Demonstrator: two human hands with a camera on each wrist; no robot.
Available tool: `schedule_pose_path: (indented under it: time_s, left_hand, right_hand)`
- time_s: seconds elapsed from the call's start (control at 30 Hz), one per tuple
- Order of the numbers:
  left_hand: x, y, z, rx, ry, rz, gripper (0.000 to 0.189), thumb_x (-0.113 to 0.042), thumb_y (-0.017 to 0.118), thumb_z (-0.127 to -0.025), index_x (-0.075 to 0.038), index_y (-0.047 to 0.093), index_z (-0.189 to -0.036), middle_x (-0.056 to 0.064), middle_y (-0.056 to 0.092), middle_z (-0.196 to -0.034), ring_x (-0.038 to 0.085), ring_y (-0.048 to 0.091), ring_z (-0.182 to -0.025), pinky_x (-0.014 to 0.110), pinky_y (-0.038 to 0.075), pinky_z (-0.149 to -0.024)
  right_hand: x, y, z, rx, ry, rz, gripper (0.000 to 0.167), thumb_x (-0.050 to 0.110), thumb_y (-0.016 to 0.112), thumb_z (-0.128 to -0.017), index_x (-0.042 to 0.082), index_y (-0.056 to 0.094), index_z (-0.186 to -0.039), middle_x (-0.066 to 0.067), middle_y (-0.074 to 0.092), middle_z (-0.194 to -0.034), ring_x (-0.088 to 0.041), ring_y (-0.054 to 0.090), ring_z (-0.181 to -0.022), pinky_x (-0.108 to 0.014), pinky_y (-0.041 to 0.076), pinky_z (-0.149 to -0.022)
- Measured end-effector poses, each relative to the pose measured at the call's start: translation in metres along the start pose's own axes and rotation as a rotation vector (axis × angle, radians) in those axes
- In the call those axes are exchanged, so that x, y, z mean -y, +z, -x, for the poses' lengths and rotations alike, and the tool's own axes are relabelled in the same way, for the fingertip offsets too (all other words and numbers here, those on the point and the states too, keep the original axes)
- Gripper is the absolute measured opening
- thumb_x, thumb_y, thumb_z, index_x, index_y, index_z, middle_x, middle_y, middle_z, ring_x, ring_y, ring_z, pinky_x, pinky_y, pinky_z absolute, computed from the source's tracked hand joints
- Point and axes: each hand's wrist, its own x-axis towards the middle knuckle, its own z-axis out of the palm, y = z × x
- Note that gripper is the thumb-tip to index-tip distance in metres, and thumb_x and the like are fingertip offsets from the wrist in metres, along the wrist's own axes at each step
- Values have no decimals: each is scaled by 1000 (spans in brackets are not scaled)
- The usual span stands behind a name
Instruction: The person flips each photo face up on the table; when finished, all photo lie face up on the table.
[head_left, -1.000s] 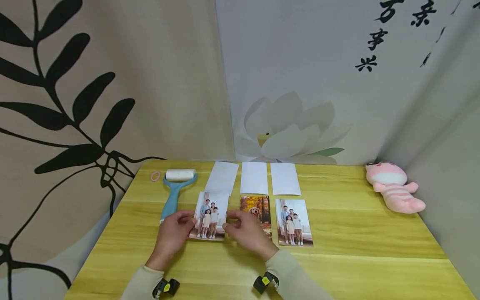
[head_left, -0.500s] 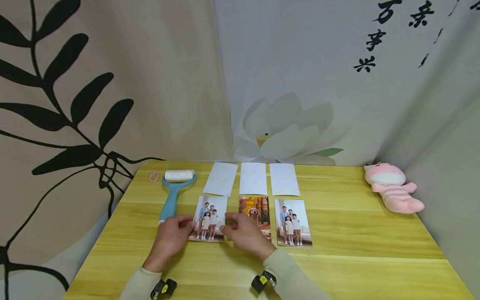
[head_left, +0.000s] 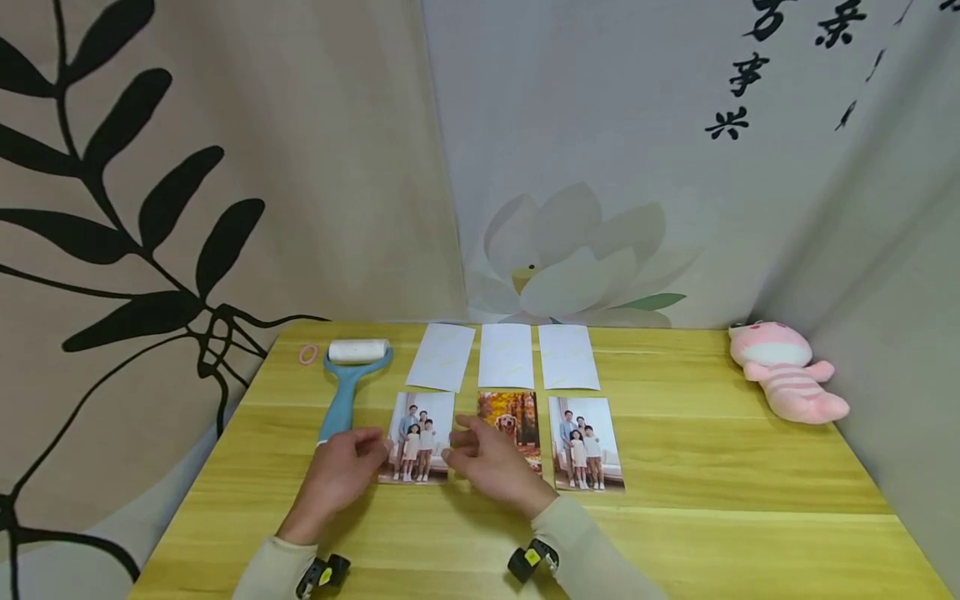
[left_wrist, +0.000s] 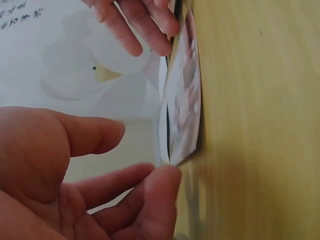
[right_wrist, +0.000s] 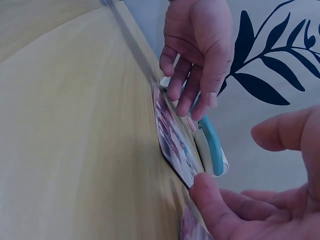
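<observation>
A glossy family photo (head_left: 415, 442) lies on the wooden table, at the left of a row of three. My left hand (head_left: 341, 475) is at its left edge, fingertips right by the corner. In the left wrist view the thumb stands apart from the fingers of my left hand (left_wrist: 100, 175), nothing pinched between them. By the photo's right edge is my right hand (head_left: 498, 467), fingers loosely bent and thumb spread away. It partly covers the autumn dog photo (head_left: 517, 412). A second family photo (head_left: 587, 446) lies right of that one.
Three white cards, such as the middle white card (head_left: 507, 357), lie in a row behind the photos. A blue-handled lint roller (head_left: 345, 396) and a pink ring (head_left: 308, 355) are at the left. A pink plush toy (head_left: 789, 372) lies at the right back edge.
The left family photo has come slightly toward me, off the white card behind it, and now lies flat. My right fingers have loosened from its edge; the left thumb stands off it.
</observation>
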Motion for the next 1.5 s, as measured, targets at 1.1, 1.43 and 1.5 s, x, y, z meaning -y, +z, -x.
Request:
schedule_pose_path:
  time_s: [1.1, 1.43, 1.5]
  left_hand:
    - [-111, 85, -51, 177, 219, 422, 27, -22, 65, -106, -13, 69, -131, 7, 73, -120, 23, 71, -106, 38, 60, -82]
    - [-137, 121, -89, 264, 186, 562, 38, -18, 62, -107, -3, 61, -141, 18, 65, -136, 34, 67, -124, 48, 58, -101]
    - [-141, 129, -98, 295, 168, 607, 42, -17, 62, -106, -1, 58, -145, 22, 62, -142, 36, 65, -127, 49, 57, -104]
  right_hand:
    - [-27, -115, 7, -291, -54, 243, 25, 23, 71, -102, 11, 73, -125, -4, 77, -119, -28, 74, -113, -48, 61, -94]
    - [-46, -158, -6, -299, 3, 283, 40, 30, 71, -103, 5, 67, -134, -16, 70, -136, -38, 70, -124, -50, 61, -97]
    - [-50, -167, -7, -297, 14, 326, 43, 32, 71, -102, 5, 67, -136, -16, 68, -140, -40, 67, -127, -54, 58, -103]
